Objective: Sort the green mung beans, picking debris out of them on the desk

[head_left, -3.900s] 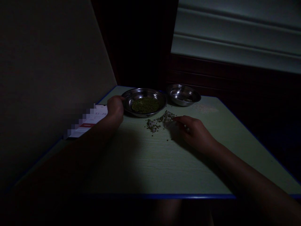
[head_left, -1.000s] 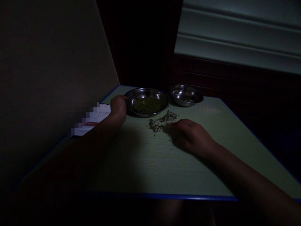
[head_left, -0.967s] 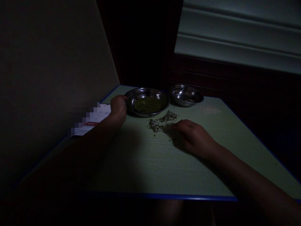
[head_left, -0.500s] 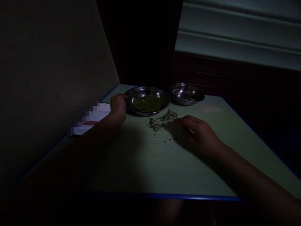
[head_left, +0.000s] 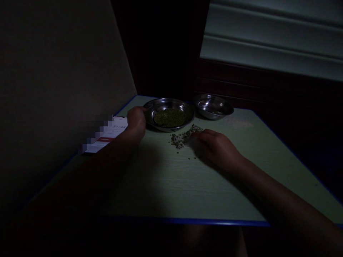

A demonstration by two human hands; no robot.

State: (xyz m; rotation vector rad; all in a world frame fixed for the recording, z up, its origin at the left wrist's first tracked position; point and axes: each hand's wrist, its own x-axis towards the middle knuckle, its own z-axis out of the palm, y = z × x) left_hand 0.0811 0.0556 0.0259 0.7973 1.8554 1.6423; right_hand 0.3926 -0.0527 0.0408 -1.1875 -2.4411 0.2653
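Observation:
A metal bowl (head_left: 184,123) holds many small green grains that look like mung beans (head_left: 170,117). My left hand (head_left: 136,119) is closed on the bowl's left rim; its fingertips are partly hidden. In front of the bowl lies a loose pile of mixed green beans and white grains (head_left: 177,140), with a few strays nearer me. My right hand (head_left: 218,146) reaches into the right side of this pile, fingers bunched together and pointing down-left. Whatever is between those fingertips is too dark and small to make out.
A second metal bowl (head_left: 214,116) stands at the back right, with a pale patch of grains (head_left: 238,122) beside it. A lit phone (head_left: 107,134) lies by the wall on the left. The green table (head_left: 166,192) has a blue edge.
My right hand has moved slightly left and further over the pile, its fingertips now among the grains. My left hand stays at the bowl's rim.

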